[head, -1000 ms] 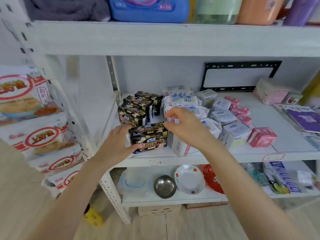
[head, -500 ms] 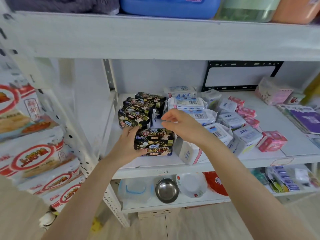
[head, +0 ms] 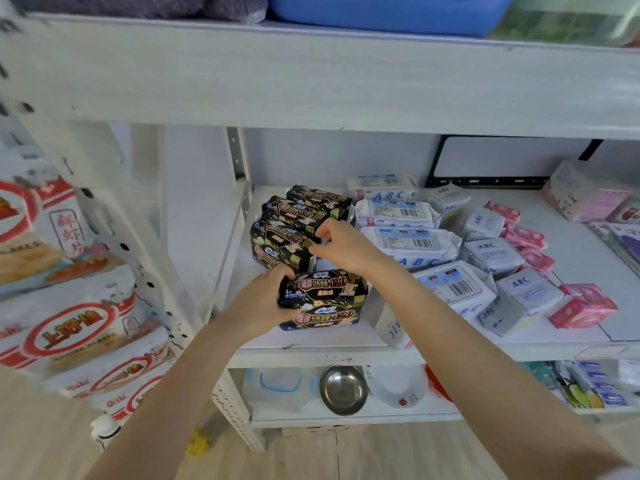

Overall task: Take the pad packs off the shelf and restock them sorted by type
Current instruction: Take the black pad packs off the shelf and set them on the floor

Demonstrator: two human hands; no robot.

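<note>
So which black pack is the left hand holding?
The front black pack, top of the two-high stack at the shelf's edge. The left hand wraps its left end; the other black packs sit in a row behind.

White shelf (head: 571, 348) carries black, white, pink pad packs (head: 412, 242).

Odds and ends around the shelving

Below the fingers, a lower shelf holds a steel bowl (head: 343, 389), a clear lidded container (head: 278, 389) just left of it and a white bowl (head: 398, 388) to its right. Far left of the fingers hang snack bags (head: 74, 327); above, a blue tub (head: 384, 10).
</note>
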